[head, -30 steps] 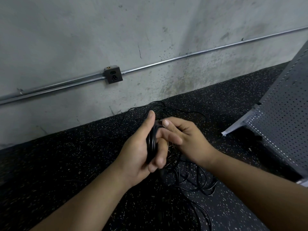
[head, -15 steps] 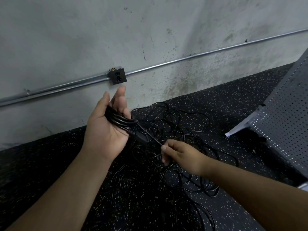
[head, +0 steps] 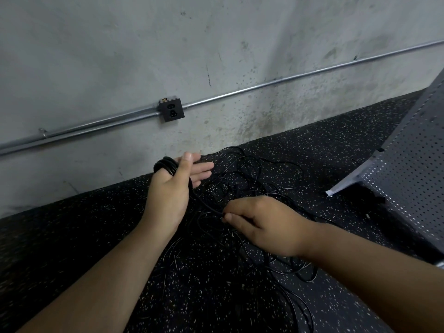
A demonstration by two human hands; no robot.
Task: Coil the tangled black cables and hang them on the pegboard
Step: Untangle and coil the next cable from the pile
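Several turns of black cable form a small coil wrapped round my left hand, whose fingers point straight out to the right above the floor. From the coil a single strand runs down and right to my right hand, which pinches it between thumb and fingertips. Under and beyond both hands a loose tangle of black cable spreads over the dark speckled floor. A grey pegboard leans at the right edge of view.
A concrete wall stands close behind, with a metal conduit and a dark outlet box on it. More cable loops trail over the speckled rubber floor toward me on the right.
My left hand has dropped lower and turned so its fingers point right, the coil still round it. My right hand has stayed low, pinching the strand.
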